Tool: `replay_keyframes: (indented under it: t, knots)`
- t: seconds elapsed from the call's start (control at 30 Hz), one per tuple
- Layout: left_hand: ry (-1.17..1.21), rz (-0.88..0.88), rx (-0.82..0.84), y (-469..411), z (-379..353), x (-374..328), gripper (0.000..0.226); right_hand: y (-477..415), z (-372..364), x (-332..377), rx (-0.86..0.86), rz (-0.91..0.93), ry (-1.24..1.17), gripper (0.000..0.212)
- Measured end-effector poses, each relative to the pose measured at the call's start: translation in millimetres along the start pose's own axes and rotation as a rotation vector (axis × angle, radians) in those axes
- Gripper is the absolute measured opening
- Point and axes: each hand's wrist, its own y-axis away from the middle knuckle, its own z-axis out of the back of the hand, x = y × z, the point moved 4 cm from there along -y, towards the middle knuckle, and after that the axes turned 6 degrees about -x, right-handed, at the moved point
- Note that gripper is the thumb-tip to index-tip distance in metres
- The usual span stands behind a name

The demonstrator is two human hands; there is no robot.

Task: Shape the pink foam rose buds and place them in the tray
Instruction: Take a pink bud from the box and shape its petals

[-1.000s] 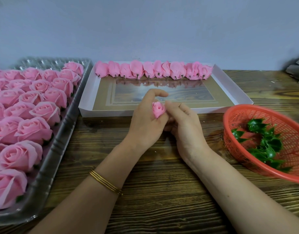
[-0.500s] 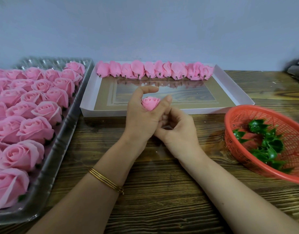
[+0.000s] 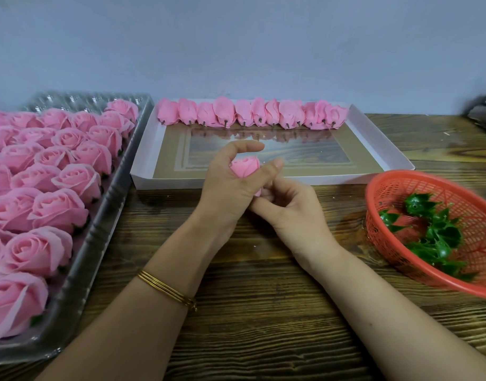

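A pink foam rose bud point(image 3: 245, 167) sits upright in my left hand point(image 3: 230, 185), held between the curled forefinger above and the thumb at its right. Below it, my right hand point(image 3: 288, 207) has its fingers curled under the bud's base, where a bit of pink shows; the fingertips are hidden behind the left hand. Both hands hover over the table's middle, just in front of the white tray point(image 3: 142, 171). Along that tray's far edge lies a row of shaped pink buds point(image 3: 250, 114), stems pointing toward me.
A clear plastic tray point(image 3: 79, 270) on the left is full of open pink foam roses point(image 3: 57, 188). A red mesh basket point(image 3: 379, 188) with green plastic calyxes point(image 3: 434, 235) stands at the right. Grey stuff lies at the far right edge.
The bud turned from sideways to top-up in my left hand. My right hand dropped from the bud's side to beneath its base. The view shifted slightly.
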Motion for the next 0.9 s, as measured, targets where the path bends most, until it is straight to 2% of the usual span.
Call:
replay_keyframes:
  t: [0.1, 0.23, 0.37, 0.53, 0.7, 0.8, 0.9]
  knots:
    - [-0.008, -0.004, -0.019, -0.2, -0.2, 0.2, 0.036, -0.5, 0.3, -1.6, 0.022, -0.039, 0.0, 0.023]
    - [0.016, -0.009, -0.032, -0.2, -0.3, 0.8, 0.033, -1.2, 0.4, -3.0, -0.016, 0.008, 0.09, 0.03]
    - [0.018, -0.018, -0.025, 1.4, -1.8, -0.1, 0.031, -1.1, -0.3, -3.4, -0.075, 0.037, 0.129, 0.027]
    - [0.019, -0.04, 0.014, 1.4, -2.0, -1.9, 0.035, -0.9, 0.8, -2.3, -0.035, 0.001, 0.034, 0.026]
    - [0.011, -0.044, 0.049, 2.1, -2.4, -3.4, 0.037, 0.3, 1.4, -2.8, 0.019, -0.069, -0.023, 0.01]
    - [0.011, -0.04, 0.021, 2.2, -2.0, -4.1, 0.034, -1.1, 2.2, -1.5, -0.001, -0.064, 0.007, 0.024]
    - [0.008, -0.042, 0.007, 2.6, -2.2, -4.9, 0.034, -2.1, 3.4, 0.0, -0.061, -0.029, 0.039, 0.029]
